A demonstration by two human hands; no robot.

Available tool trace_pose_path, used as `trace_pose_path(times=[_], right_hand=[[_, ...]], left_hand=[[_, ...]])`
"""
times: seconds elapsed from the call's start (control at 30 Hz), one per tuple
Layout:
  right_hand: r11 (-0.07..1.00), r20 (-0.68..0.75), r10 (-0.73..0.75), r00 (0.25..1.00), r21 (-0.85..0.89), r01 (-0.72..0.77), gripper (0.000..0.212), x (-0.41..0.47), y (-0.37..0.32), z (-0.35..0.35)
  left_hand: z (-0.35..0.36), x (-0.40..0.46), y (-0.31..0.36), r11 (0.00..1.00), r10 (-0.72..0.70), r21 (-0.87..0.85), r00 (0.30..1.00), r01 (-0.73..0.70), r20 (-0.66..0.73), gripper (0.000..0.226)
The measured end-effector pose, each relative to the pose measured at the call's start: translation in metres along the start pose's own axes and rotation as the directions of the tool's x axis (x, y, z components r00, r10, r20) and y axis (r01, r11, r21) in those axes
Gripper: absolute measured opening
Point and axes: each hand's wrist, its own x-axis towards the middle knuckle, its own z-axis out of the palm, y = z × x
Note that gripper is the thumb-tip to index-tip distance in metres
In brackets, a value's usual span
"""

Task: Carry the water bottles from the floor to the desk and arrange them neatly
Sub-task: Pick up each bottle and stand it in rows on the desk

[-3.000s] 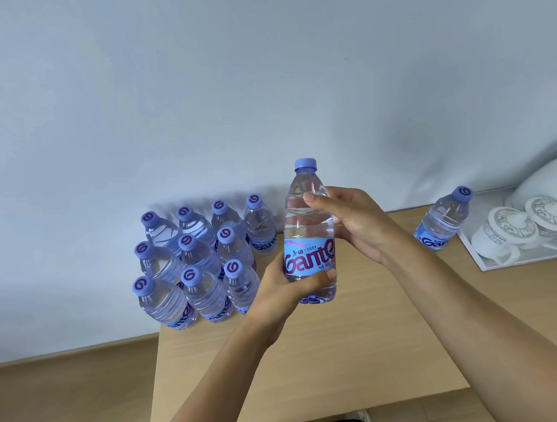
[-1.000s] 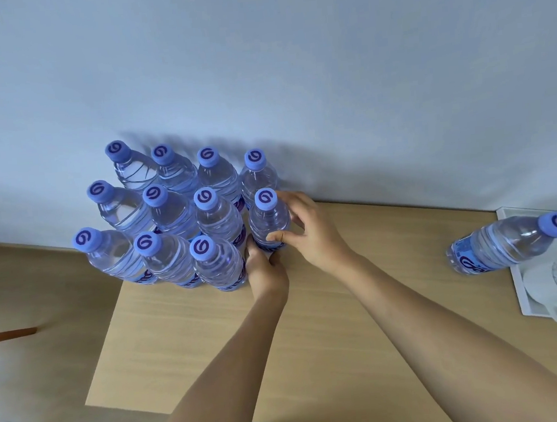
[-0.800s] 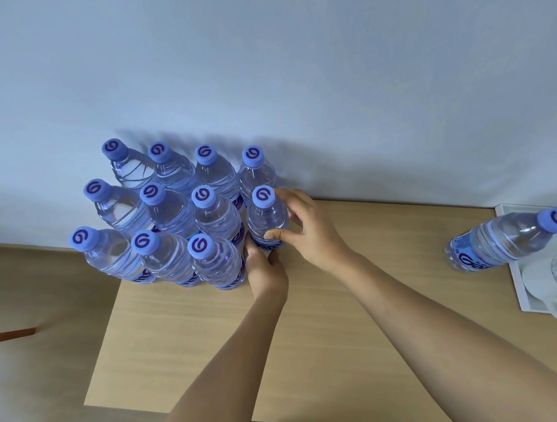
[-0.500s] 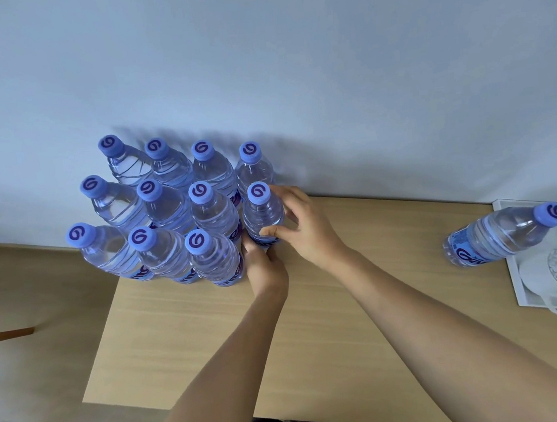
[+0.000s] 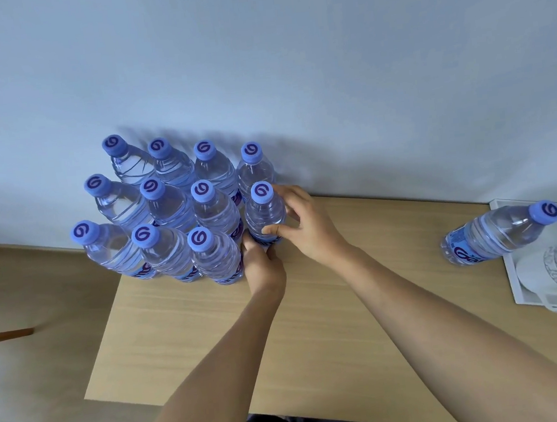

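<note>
done: ten water bottles (image 5: 181, 206) grouped on table (image 5: 315, 326) | now: both hands' fingers grip eleventh bottle (image 5: 264, 214), second row's right end | left: lone bottle (image 5: 497, 234) by tray (image 5: 515, 286)

Item: held bottle (image 5: 265, 213). Three seconds ago you carried it upright in the air before you, both hands around its label. Now it stands on the bench (image 5: 315, 326), end of the middle row. Right hand (image 5: 306, 227): your fingers (image 5: 291, 194) have loosened from the earlier wrap, thumb on the near side. Left hand (image 5: 261, 263): dropped to the base, beneath your right fingers.
</note>
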Motion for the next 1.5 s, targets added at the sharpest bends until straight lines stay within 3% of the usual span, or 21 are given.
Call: trace_pose_path(times=[0.47,0.7,0.83,0.97,1.27,1.5], right_hand=[[1.000,-0.019,0.012,1.000,-0.002,-0.012,0.067,-0.007,0.001,-0.001],[0.992,-0.009,0.130,0.991,0.001,-0.130,0.088,-0.020,0.005,0.000],[0.972,-0.042,0.231,0.972,-0.035,-0.233,0.085,-0.043,0.012,-0.012],[0.962,-0.120,0.269,0.956,-0.018,-0.273,0.074,-0.066,0.009,-0.033],[0.959,-0.357,0.264,0.896,0.001,-0.282,0.058,-0.107,-0.009,-0.103],[0.969,-0.610,0.225,0.760,0.059,-0.240,0.047,-0.147,-0.025,-0.172]], left_hand=[[-0.008,0.000,-0.006,0.996,0.034,0.073,0.994,-0.042,0.107,0.040],[-0.015,-0.007,-0.006,0.997,0.002,0.079,0.976,-0.020,0.217,0.070],[-0.020,-0.034,-0.013,0.994,0.010,0.101,0.976,-0.032,0.216,0.068],[-0.019,-0.054,-0.009,0.995,-0.002,0.091,0.956,-0.026,0.293,0.069],[0.012,-0.073,0.050,0.959,0.206,0.079,0.862,-0.272,0.464,0.065],[0.065,-0.107,0.091,0.929,0.284,0.022,0.751,-0.369,0.596,0.062]])
